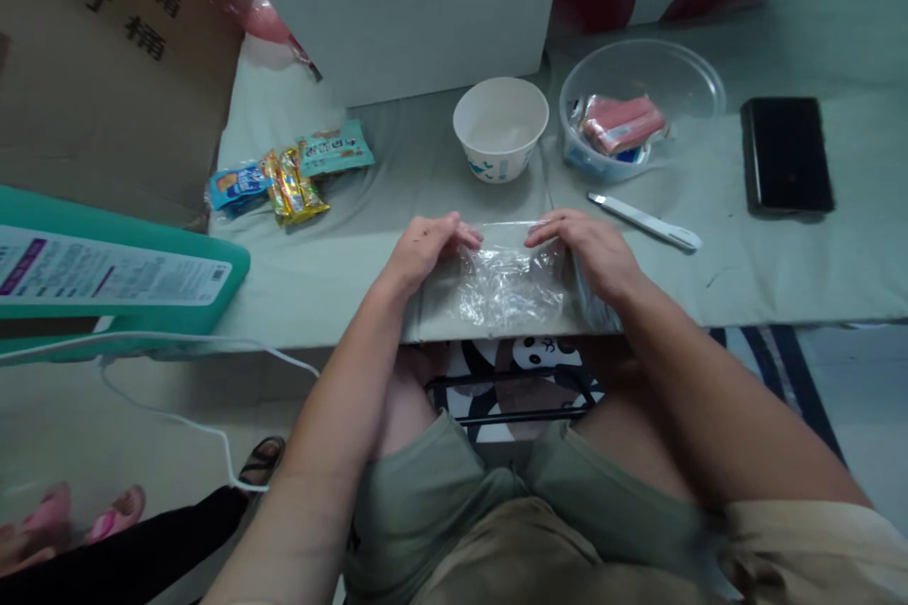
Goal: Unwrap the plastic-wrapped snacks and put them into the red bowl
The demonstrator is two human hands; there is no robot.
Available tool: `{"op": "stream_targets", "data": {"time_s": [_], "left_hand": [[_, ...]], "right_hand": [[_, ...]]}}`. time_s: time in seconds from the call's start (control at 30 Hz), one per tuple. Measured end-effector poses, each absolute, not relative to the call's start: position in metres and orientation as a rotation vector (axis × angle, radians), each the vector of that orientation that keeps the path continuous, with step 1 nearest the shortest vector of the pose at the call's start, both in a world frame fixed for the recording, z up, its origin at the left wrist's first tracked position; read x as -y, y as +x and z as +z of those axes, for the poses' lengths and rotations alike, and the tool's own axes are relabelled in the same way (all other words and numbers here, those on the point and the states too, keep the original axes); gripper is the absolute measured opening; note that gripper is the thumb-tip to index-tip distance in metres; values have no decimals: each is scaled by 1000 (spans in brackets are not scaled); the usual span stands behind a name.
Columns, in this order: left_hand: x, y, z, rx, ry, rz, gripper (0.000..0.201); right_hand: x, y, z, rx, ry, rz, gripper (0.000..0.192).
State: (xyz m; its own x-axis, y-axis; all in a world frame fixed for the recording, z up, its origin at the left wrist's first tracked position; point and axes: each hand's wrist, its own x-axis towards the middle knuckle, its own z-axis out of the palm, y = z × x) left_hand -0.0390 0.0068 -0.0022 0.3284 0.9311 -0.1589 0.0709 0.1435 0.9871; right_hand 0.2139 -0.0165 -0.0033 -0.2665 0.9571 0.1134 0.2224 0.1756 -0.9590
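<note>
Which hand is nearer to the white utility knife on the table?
Right. The right hand rests on the clear plastic bag, just left of and below the white utility knife. The left hand lies on the bag's far side, much farther off.

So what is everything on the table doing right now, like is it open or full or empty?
Clear plastic bag: crumpled, flat on the table edge, pressed by both hands.
Left hand: fingers resting on the bag.
Right hand: fingers resting on the bag.
Paper bowl: upright, looks empty.
Clear bowl: upright, holds pink packets.
Phone: screen dark.
Snack packets: lying loose, apparently sealed.
</note>
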Motion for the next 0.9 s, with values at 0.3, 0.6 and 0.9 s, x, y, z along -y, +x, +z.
{"op": "stream_targets", "data": {"time_s": [0.3, 0.6, 0.9], "left_hand": [[-9, -34, -12, -1069, 1131, 1167, 70], [-2, -27, 3, -1146, 1093, 619, 16], [-9, -34, 0, -1088, 1021, 955, 13]], "right_hand": [[17, 191, -14, 1374, -1245, 1381, 33], [19, 200, -6, 1242, -1236, 1377, 21], [17, 209, 2, 1232, -1190, 1446, 36]]}}
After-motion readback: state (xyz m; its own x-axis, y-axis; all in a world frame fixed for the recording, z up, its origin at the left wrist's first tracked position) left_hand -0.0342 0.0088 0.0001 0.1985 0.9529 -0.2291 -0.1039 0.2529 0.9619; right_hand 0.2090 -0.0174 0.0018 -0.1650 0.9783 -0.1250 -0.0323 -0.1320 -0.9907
